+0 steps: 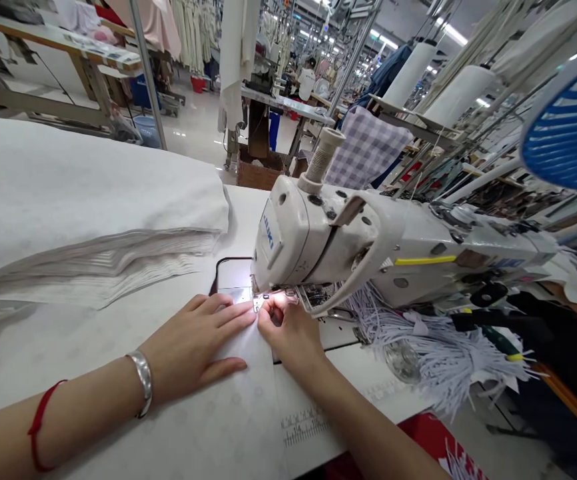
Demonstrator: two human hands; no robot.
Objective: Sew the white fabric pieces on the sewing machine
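Observation:
My left hand (201,343) lies palm down with its fingers spread on white fabric (178,440), fingertips just left of the needle area. On the other side my right hand (291,330) pinches thumb and forefinger together at the edge of that fabric, close to the presser foot; the exact spot under the fingertips is partly hidden. Above both hands stands the head of a white sewing machine (283,233), its lamp lighting the stitching spot. A silver bangle and a red cord are on my left arm.
A thick stack of white fabric pieces (93,200) covers the table's left side. Right of the machine lies a bundle of pale lilac strips (443,360). Ruler markings (306,430) run along the front edge. Thread cones (411,73) and a blue fan-like guard (573,127) rise behind.

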